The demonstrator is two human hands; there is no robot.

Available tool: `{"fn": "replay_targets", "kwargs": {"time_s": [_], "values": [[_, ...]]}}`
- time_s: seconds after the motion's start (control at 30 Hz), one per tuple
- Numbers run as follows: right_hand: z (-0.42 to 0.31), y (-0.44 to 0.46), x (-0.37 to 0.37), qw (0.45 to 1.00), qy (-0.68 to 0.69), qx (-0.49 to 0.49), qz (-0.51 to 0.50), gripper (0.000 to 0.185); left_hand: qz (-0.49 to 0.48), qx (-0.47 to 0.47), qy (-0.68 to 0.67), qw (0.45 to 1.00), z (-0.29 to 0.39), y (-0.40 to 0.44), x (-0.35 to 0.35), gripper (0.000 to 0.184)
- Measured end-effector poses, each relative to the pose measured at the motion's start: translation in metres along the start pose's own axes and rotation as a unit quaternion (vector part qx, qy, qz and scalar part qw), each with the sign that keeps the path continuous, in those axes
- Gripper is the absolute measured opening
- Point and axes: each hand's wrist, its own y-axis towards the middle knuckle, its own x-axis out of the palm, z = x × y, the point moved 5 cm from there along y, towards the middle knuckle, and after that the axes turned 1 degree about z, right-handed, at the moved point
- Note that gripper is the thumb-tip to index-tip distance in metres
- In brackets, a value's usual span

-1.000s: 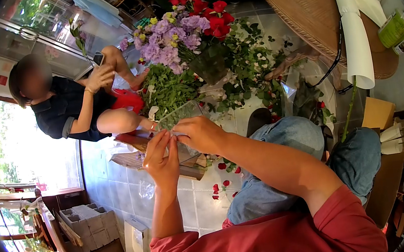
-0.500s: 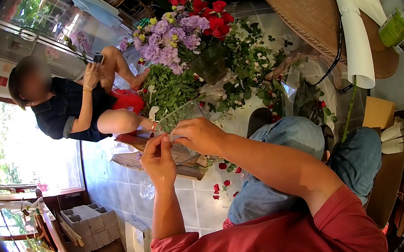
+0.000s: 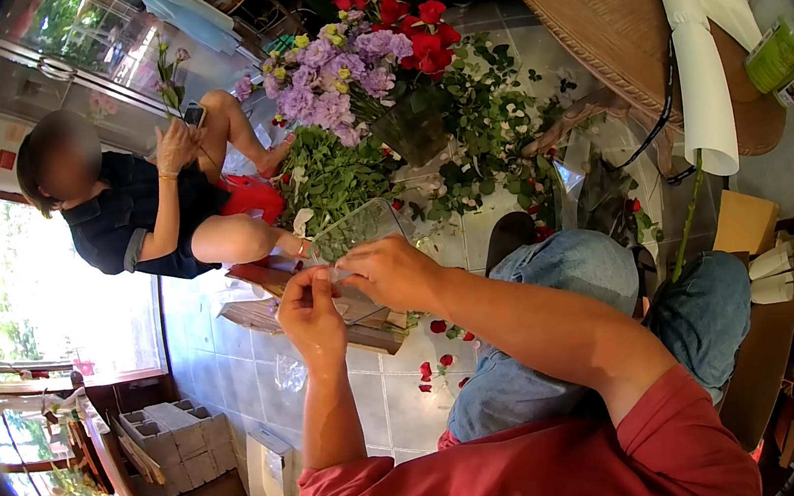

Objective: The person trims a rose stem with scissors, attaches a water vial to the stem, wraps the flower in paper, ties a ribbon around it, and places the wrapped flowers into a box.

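Close together in the middle of the view, my two hands pinch a small whitish, translucent piece (image 3: 339,274). My left hand (image 3: 312,316) has its thumb and fingertips pressed together on one side of it. From the right, my right hand (image 3: 388,273) reaches across with its fingers closed on the other side. What the piece is cannot be made out. Just beyond my hands shows a clear rectangular container (image 3: 376,219). Below them lies a wooden board (image 3: 257,318).
Purple flowers (image 3: 327,78) and red roses (image 3: 431,40) stand in a dark vase (image 3: 414,127), with cut leaves (image 3: 328,172) around. A person (image 3: 130,211) sits at left, holding a flower stem (image 3: 167,83). A round wooden table (image 3: 587,16) holds a white paper roll (image 3: 696,72).
My hands stay nearly in place, with a slight shift of the fingers on the small piece. The seated person's flower stem has moved and now stands more upright.
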Motion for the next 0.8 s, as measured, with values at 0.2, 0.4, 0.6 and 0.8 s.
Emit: {"fn": "replay_targets", "kwargs": {"time_s": [0.2,0.4,0.6,0.8], "values": [[-0.004,-0.001,-0.002,1.000,0.002,-0.007,-0.026,0.023,-0.048,-0.124,-0.154,0.979,-0.017,0.005,-0.001,0.016],[-0.004,-0.002,-0.003,0.999,0.043,-0.009,0.004,0.013,-0.069,-0.136,-0.182,0.971,-0.012,0.007,0.001,0.012],[-0.005,-0.003,0.004,0.997,-0.026,-0.067,-0.031,0.009,-0.079,-0.128,-0.168,0.974,-0.018,0.010,-0.001,0.007],[-0.016,-0.003,-0.002,0.990,-0.082,-0.114,0.008,0.010,-0.064,-0.189,-0.276,0.940,-0.029,0.012,-0.003,0.009]]}}
